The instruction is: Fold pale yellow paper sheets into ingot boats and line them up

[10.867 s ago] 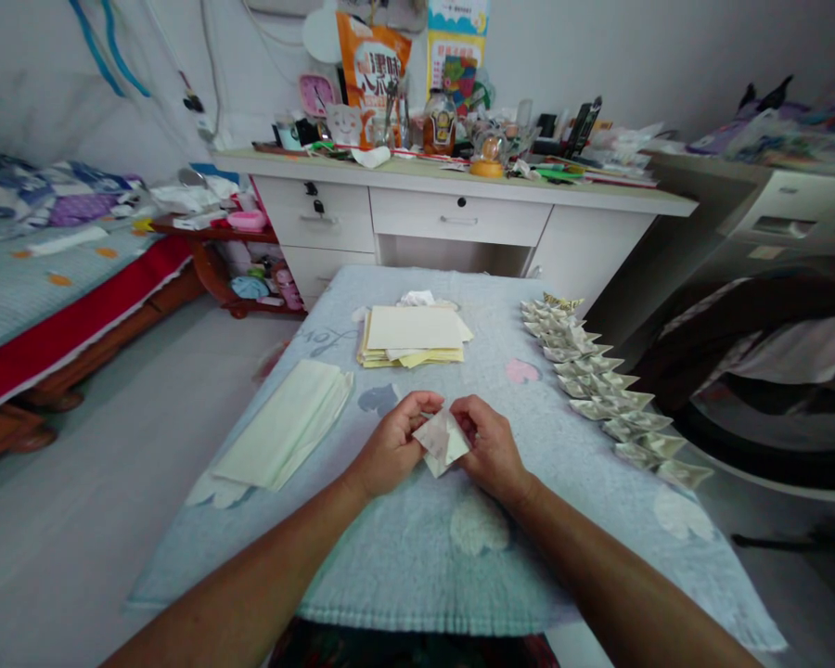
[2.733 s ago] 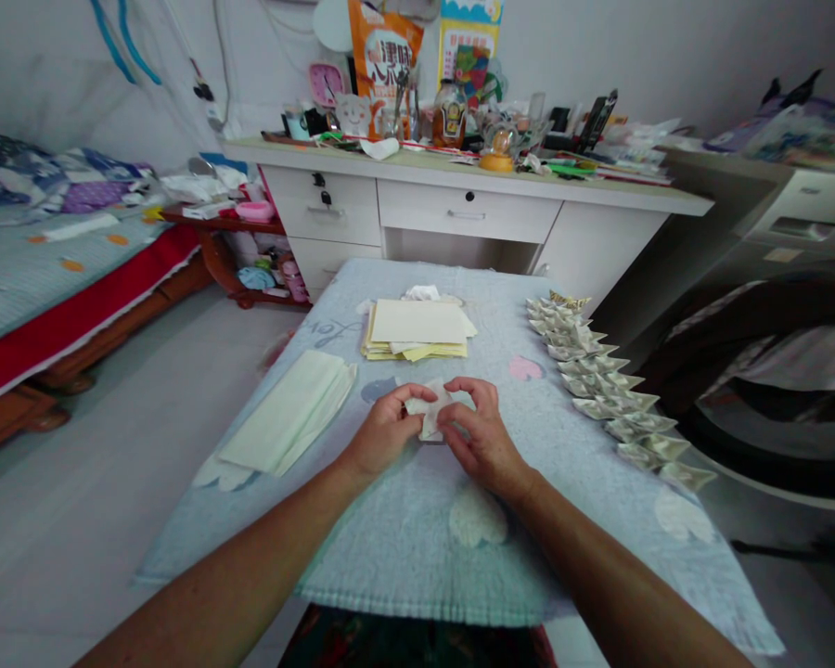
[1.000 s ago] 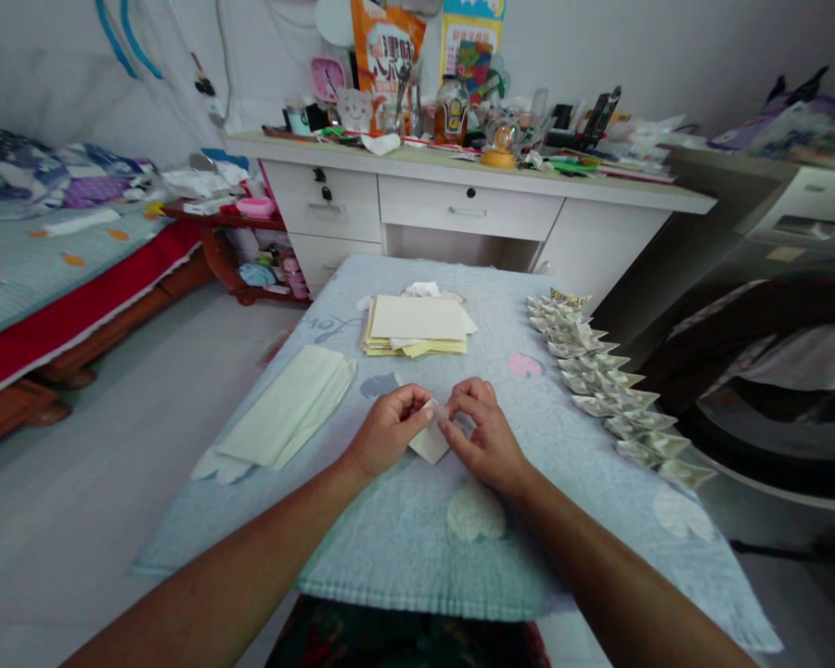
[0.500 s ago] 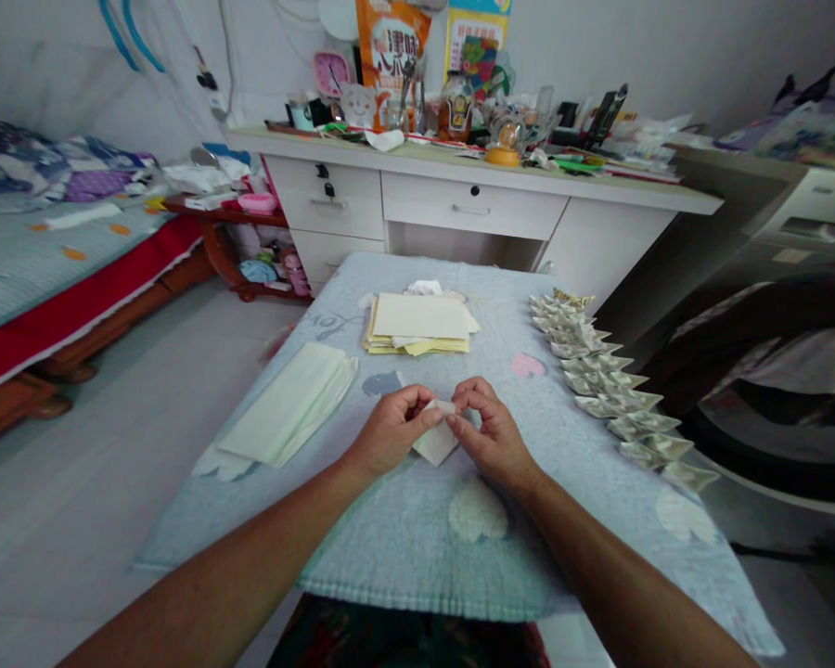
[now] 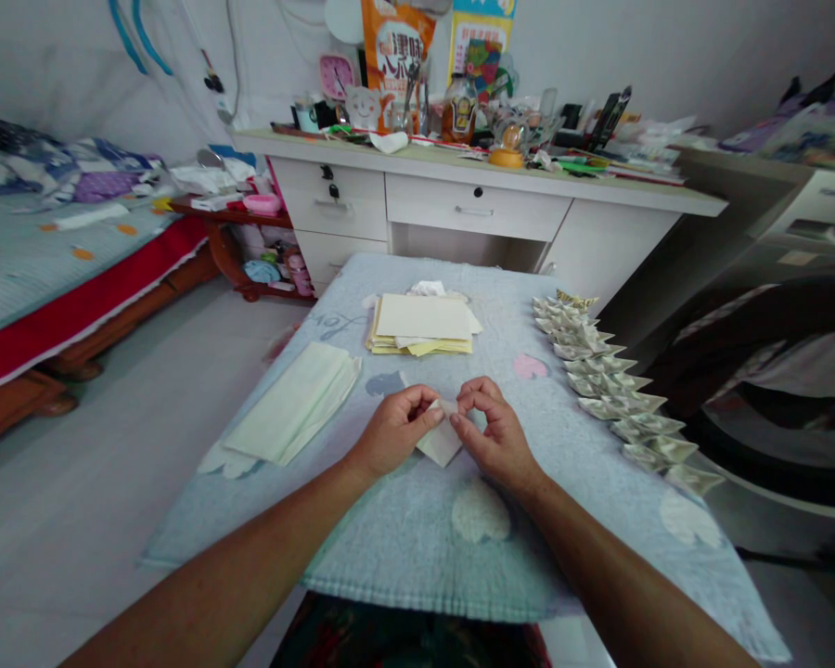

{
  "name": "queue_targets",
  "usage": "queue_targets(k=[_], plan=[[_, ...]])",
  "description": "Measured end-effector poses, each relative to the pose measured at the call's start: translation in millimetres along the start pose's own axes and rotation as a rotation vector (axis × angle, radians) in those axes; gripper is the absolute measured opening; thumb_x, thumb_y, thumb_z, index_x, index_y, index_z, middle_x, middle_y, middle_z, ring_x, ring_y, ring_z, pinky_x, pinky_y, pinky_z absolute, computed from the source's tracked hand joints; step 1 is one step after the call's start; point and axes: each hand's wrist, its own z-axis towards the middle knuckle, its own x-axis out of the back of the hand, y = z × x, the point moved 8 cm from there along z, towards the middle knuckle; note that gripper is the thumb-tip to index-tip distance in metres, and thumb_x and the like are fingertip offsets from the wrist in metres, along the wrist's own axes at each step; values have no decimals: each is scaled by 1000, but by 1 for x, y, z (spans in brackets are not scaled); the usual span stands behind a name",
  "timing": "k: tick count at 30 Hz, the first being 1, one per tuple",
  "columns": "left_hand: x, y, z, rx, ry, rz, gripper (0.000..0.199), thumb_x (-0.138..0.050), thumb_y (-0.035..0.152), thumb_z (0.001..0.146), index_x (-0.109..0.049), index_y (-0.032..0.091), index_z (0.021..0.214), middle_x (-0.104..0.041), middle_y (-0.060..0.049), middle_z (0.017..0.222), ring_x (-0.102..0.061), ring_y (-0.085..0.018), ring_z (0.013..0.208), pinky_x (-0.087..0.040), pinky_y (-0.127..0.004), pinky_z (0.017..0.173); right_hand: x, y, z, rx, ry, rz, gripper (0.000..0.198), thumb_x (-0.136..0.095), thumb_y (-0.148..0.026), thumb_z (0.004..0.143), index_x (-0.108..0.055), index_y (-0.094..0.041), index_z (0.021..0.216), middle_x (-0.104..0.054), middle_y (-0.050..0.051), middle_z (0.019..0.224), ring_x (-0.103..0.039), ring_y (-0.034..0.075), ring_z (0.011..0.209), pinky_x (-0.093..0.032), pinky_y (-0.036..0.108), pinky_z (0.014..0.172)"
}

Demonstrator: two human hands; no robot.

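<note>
A small folded piece of pale paper [image 5: 440,446] is held low over the cloth-covered table, its lower end coming to a point. My left hand [image 5: 398,429] pinches its upper left edge between thumb and fingers. On the other side, my right hand [image 5: 493,429] grips the upper right edge with thumb and forefinger. The fingertips hide part of the upper folds. Beyond my hands lies a stack of cream and yellow paper sheets [image 5: 423,318]. Left of my hands rest long folded pale-green paper sheets [image 5: 289,401].
Folded paper boats [image 5: 602,385] stand nested in a long row along the table's right side. A white desk [image 5: 477,204] crowded with jars and bags stands behind. To the right is a front-loading washing machine [image 5: 800,213]; at left, a bed [image 5: 76,269].
Both hands keep their pinch on the folded paper with barely any movement. The whole view has shifted slightly, so everything appears a little further right.
</note>
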Motion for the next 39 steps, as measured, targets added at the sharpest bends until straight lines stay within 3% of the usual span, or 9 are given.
queue_targets(k=[19,29,33,39], plan=[[9,10,-2,-55,149,336,5,-56,19,75,-59,15,74,-53,4,61,-48,-9,57,-36,-20,54,-5,-10,0,64,-23,-95,6,-60,-18,82,-56,-21,78,-51,3,90,-48,19,92,-38,34,84],[7,3,0,-32,88,215,11,-54,26,79,-56,16,75,-48,5,61,-44,-9,56,-34,-19,52,-9,-7,-2,63,-46,-118,6,-60,-17,82,-57,-21,79,-51,3,91,-48,19,93,-38,34,85],[7,6,-2,-71,107,303,10,-51,24,81,-54,17,75,-46,6,61,-43,-9,57,-33,-20,54,-9,-8,-3,63,-54,-118,5,-60,-16,82,-58,-21,80,-51,4,92,-48,19,93,-39,35,86],[7,7,-1,-87,126,346,4,-56,16,71,-54,17,73,-46,6,61,-42,-9,57,-32,-20,54,-10,-10,-3,70,-67,-112,5,-60,-16,82,-59,-20,80,-51,4,92,-48,19,93,-39,35,85]])
